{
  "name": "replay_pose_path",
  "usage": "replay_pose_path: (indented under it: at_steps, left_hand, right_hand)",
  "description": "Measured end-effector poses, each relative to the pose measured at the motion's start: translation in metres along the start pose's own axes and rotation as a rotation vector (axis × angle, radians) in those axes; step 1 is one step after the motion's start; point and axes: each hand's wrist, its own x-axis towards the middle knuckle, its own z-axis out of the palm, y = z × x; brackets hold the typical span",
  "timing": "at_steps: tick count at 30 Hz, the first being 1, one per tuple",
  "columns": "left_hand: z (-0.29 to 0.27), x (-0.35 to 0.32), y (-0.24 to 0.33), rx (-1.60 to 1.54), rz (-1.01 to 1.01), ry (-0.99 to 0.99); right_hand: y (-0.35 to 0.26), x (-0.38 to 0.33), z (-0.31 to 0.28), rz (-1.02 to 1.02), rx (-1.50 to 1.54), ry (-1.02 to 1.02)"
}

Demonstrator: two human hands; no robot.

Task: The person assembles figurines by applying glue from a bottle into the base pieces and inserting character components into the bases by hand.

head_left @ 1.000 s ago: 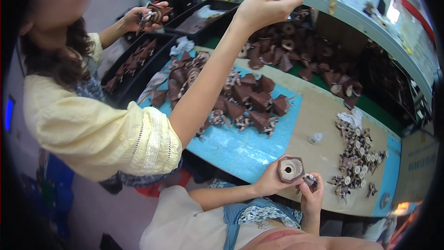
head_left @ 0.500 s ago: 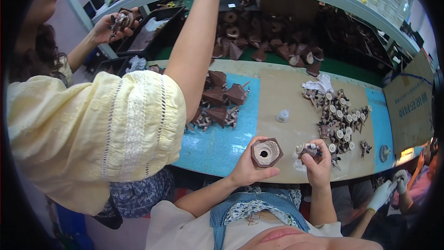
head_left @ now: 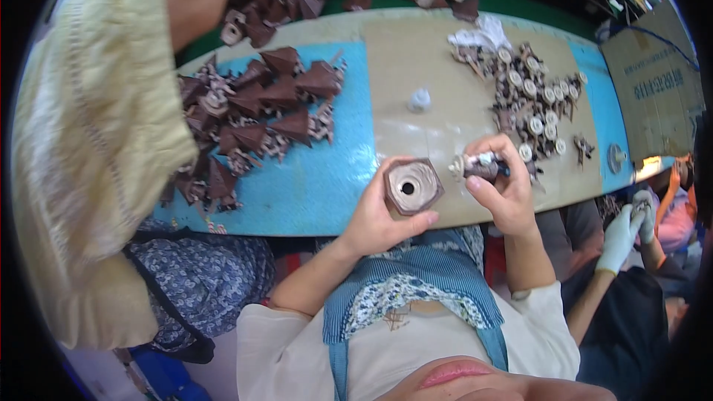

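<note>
In my left hand (head_left: 380, 217) is a brown, hexagonal, roof-like piece (head_left: 417, 180), its hollow underside turned up. The inside is pale beige and stepped, with a dark hole in the middle. My right hand (head_left: 511, 191) pinches a small brown-and-white figurine (head_left: 483, 166) lying sideways, its round cream disc end pointing at the brown piece. A narrow gap separates the two parts. Beyond my hands a small white squeeze bottle (head_left: 420, 100) stands on the brown board. A cluster of similar figurines (head_left: 535, 89) with cream discs lies past my right hand.
To the left, on blue matting (head_left: 327, 171), sit several figures under brown roof pieces (head_left: 286, 93). Loose brown pieces (head_left: 312, 4) heap along the back. A co-worker's yellow sleeve (head_left: 111, 141) crosses the left side. A cardboard box (head_left: 653, 67) and gloved hands (head_left: 621, 238) are at right.
The view has tilted and shifted, so the table sits higher in the picture. The figurine's disc end is closer to the brown piece. The co-worker's arm has moved up and left in view.
</note>
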Motion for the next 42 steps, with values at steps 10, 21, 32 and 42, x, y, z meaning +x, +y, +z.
replay_pose_path:
  at_steps: [10,21,32,42]
  left_hand:
    - [-0.002,0.001,-0.012,0.124,0.097,-0.099]
    - [0.009,-0.002,-0.005,0.394,0.220,0.048]
    - [0.011,-0.003,-0.019,0.501,0.337,0.140]
    - [0.007,-0.004,-0.022,0.458,0.426,0.073]
  right_hand:
    - [-0.005,0.013,0.006,-0.197,-0.443,-0.302]
    - [-0.032,0.019,0.027,-0.448,-1.033,-0.498]
    - [-0.034,0.019,0.040,-0.466,-1.101,-0.559]
    - [-0.027,0.016,0.035,-0.494,-0.943,-0.614]
